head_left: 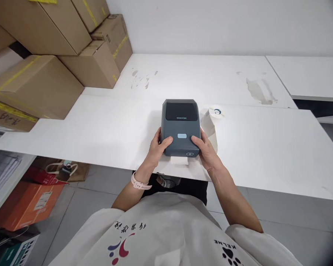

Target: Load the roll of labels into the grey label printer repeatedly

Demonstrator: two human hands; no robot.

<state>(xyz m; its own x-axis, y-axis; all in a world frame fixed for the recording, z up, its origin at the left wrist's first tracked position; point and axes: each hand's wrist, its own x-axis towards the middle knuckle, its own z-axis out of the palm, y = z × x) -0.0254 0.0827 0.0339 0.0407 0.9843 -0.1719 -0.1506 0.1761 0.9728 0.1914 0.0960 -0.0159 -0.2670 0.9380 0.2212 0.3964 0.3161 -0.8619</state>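
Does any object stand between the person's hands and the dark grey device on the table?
Nothing visible does: the left hand and the right hand already hold the dark grey device by its sides. A paper strip lies near the right hand.

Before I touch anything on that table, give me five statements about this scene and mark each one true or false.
1. The left hand and the right hand hold the grey printer by its sides. True.
2. The pink wristband is on the right arm. False: it is on the left arm.
3. A white paper strip shows at the printer's near edge. True.
4. The paper roll lies to the left of the printer. False: it lies to the right.
5. Cardboard boxes are stacked at the left of the view. True.
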